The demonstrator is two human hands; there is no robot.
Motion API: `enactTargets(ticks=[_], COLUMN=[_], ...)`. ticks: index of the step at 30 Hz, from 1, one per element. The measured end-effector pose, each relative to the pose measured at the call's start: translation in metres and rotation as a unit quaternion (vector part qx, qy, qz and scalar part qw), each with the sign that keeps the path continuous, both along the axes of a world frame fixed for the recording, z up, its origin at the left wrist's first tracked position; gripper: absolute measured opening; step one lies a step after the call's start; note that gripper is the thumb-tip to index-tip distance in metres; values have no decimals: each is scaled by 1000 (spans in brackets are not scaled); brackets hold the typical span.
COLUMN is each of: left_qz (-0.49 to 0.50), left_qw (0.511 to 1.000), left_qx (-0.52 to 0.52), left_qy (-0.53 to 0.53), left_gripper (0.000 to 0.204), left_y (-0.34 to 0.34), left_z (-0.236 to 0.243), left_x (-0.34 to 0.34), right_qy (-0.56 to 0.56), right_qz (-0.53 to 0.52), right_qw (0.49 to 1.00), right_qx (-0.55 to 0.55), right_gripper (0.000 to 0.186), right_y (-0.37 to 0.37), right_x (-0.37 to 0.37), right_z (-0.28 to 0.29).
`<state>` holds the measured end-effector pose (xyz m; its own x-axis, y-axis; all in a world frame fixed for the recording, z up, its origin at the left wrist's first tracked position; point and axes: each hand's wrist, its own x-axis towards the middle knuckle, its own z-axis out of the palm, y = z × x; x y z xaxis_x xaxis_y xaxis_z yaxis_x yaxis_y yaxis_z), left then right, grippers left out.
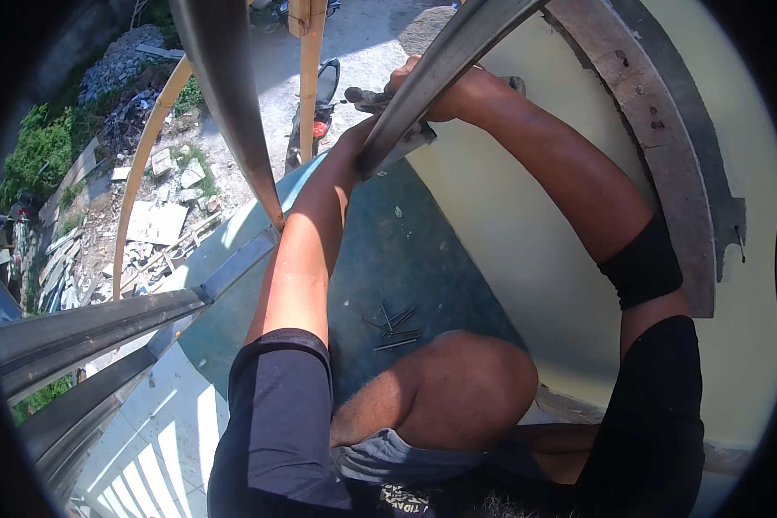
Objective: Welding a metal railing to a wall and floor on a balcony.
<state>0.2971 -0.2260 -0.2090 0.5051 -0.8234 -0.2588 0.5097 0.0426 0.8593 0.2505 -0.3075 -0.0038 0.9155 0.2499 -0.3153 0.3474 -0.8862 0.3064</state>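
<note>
Where the person's forearms converge at top centre, a metal bar [470,56] crosses in front of both hands. Its long axis runs diagonally from upper right to lower left, the low end pointing toward the left forearm [306,224]. The bar is grey and glossy, with lengthwise ridges; the low end is darker. The right hand [448,102] has bent fingers and is partly covered by the bar; whether it grips the dark tool [368,100] beside it cannot be determined. The left hand [364,135] is mostly hidden; its state cannot be told. The tool is irregular in outline, its full form obscured. Below lies a mottled blue-green sheet [431,250], bearing loose, thin, straight rods [397,335] at mixed angles near the bare knee [483,380]. At right stands a smooth pale-yellow wall [526,224] with a rough brownish strip [656,112].
</note>
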Motion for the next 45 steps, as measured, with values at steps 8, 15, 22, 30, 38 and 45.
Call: enactTargets(ticks=[8,15,22,30,38,45], left_qz=[-1,13,80,462,26,-329], left_qw=[1000,1000,995,863,867,697], left_qx=[-5,-6,15,136,281,480], left_qy=[-1,-9,-51,-154,-411,-418], left_gripper=[36,34,33,37,42,34], left_y=[-4,-7,13,67,133,88], left_z=[1,4,-1,31,164,203], left_x=[-2,-3,16,-55,-222,-220], right_qy=[-17,-33,-47,-52,-23,-4], right_qz=[33,-26,-129,-163,-232,-241], right_qw=[999,999,988,974,925,932], right_qx=[11,21,70,145,301,272], right_gripper=[24,23,35,37,25,21], right_y=[-1,-4,-1,-13,-10,-2], right_x=[0,-1,-23,-33,-40,-38], right_z=[-5,-3,36,40,53,56])
